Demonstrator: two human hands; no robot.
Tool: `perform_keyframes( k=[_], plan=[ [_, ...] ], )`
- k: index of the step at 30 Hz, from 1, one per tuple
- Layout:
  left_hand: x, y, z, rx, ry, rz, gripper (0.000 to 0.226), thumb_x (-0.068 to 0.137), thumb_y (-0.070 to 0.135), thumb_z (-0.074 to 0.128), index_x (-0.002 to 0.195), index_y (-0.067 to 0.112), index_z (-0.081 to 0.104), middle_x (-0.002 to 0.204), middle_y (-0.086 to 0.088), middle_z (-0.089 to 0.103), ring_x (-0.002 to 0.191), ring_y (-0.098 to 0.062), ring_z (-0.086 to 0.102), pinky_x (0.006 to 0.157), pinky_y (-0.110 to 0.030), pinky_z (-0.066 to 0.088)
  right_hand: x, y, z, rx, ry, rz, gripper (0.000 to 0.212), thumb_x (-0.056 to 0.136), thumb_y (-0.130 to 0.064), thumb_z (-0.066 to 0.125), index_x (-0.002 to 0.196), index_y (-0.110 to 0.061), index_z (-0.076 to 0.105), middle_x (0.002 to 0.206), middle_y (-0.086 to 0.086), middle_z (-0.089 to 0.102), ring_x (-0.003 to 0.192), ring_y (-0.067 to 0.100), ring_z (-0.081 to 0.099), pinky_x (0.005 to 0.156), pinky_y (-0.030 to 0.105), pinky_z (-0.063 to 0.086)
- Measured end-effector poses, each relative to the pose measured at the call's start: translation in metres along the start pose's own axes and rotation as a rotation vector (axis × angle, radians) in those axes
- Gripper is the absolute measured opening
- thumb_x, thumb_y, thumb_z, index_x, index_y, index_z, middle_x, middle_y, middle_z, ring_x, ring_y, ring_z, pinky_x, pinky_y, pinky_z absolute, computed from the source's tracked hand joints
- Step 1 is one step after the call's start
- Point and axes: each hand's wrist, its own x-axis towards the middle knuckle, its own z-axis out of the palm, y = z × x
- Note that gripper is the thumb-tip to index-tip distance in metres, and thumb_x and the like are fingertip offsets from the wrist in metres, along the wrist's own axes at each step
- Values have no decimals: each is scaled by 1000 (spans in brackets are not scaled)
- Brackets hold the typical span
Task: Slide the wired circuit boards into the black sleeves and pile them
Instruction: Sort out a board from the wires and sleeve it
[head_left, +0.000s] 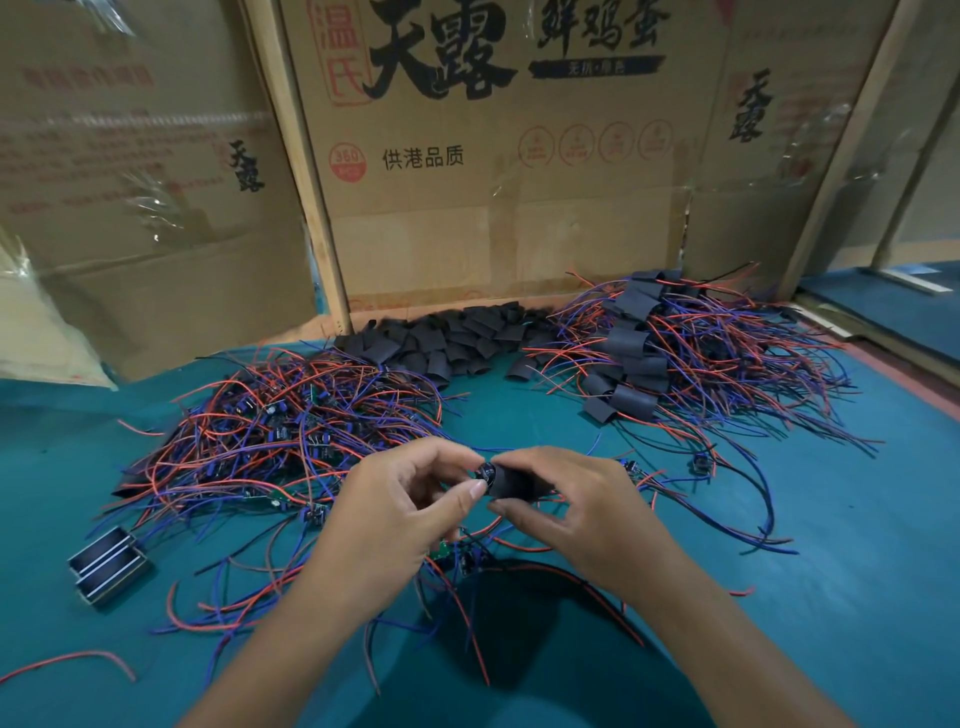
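Pinching hands (485, 499) on matte black sleeve (514, 483)

Both hands raised together, left hand (400, 499) fingers curled (pinching), right hand (566, 499) gripping

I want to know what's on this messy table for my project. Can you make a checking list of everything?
Surface: teal mat.
Job's things: bare wired boards pile at left; empty sleeves heap at the back; sleeved pile at right.
Clutter: metal block near the left edge.
Grippers: left hand and right hand hold a black sleeve on a board between their fingers.
Cables: loose red wire at front left.
Surroundings: cardboard wall behind.
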Motion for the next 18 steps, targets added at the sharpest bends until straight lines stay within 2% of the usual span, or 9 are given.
perform_keyframes(
  k=[3, 7, 10, 15, 18],
  plan=[
    [0, 1, 1, -5, 31, 11, 18, 88, 0, 71, 94, 17, 67, 75, -2, 67, 53, -18, 58, 49, -26, 45, -1, 0, 1, -1, 21, -4, 28, 85, -22, 73, 112, -16, 68, 97, -10, 68, 86, -2, 61, 82, 14, 48],
    [-1, 2, 2, 99, 13, 70, 14, 89, 1, 69, 84, 14, 70, 67, 3, 65, 53, -13, 58, 52, -22, 46, 0, -1, 1, -10, 25, -3, 28, 85, -24, 73, 111, -16, 67, 97, -11, 68, 85, -3, 60, 81, 13, 48],
    [0, 1, 2, 79, 38, 55, 14, 89, 2, 70, 83, 14, 72, 65, -5, 67, 54, -14, 62, 54, -22, 48, 0, -2, 2, -23, 25, -2, 28, 85, -27, 74, 111, -17, 67, 96, -14, 66, 85, -3, 59, 81, 12, 47],
    [1, -4, 5, -9, 72, 26, 13, 89, -2, 69, 84, 10, 71, 68, -11, 69, 59, -19, 66, 56, -25, 53, 1, -5, 4, -37, -28, 39, 30, 87, -35, 70, 110, -17, 67, 97, -9, 69, 86, 5, 62, 80, 26, 50],
    [1, -5, 7, -19, 82, 21, 13, 89, -2, 68, 83, 9, 70, 67, -10, 70, 58, -18, 66, 55, -23, 53, 1, -6, 5, -26, -47, 61, 31, 89, -39, 66, 110, -16, 67, 94, -6, 69, 84, 9, 62, 78, 30, 49]
  ],
)
